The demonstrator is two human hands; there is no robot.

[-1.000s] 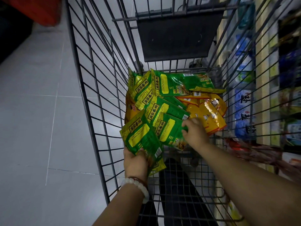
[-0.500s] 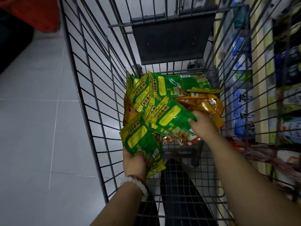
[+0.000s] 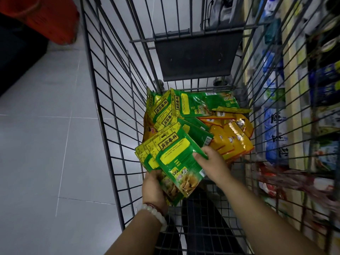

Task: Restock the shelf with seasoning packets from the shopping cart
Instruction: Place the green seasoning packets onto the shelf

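Left hand [image 3: 153,188] grips a fanned stack of green foil seasoning packets [image 3: 165,159]; right hand [image 3: 211,162] pinches the top packet [image 3: 181,162] onto it; gathering step inside the grey wire shopping cart [image 3: 110,126]; next, carry the stack to the shelf [image 3: 294,107].

- The cart [image 3: 103,100] stands between the floor [image 3: 46,144] on its left and the shelf [image 3: 294,111] on its right.
- Loose packets [image 3: 200,105] lie piled in the cart against its far wall, below the seat flap [image 3: 195,56].
- A fanned stack [image 3: 171,159] sits nearer than the pile, by the cart's left wall.
- The left hand [image 3: 154,190] holds the stack's near end from below.
- The right hand [image 3: 211,162] grips the stack's right edge.
- A basket [image 3: 46,17] sits on the floor at far left.
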